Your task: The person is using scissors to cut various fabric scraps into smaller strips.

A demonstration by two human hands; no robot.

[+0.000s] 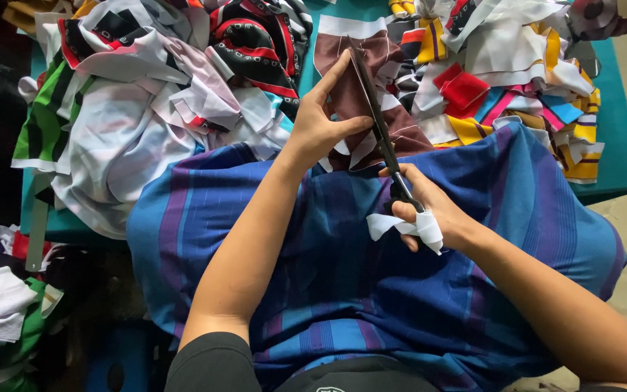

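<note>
The left hand point(321, 123) pinches the maroon fabric piece point(371, 87) taut at the teal table's point(618, 145) near edge, so the right hand point(429, 214), fingers clenched through the scissors point(375, 109), cuts cleanly

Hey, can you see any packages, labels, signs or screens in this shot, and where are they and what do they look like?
No packages, signs or screens in view.
Small white print: bottom edge, on the black garment at the person's waist, too small to make out.
Otherwise only cloth: the left hand holds a maroon piece, the right hand works dark scissors, with fabric scraps on the teal table.
</note>
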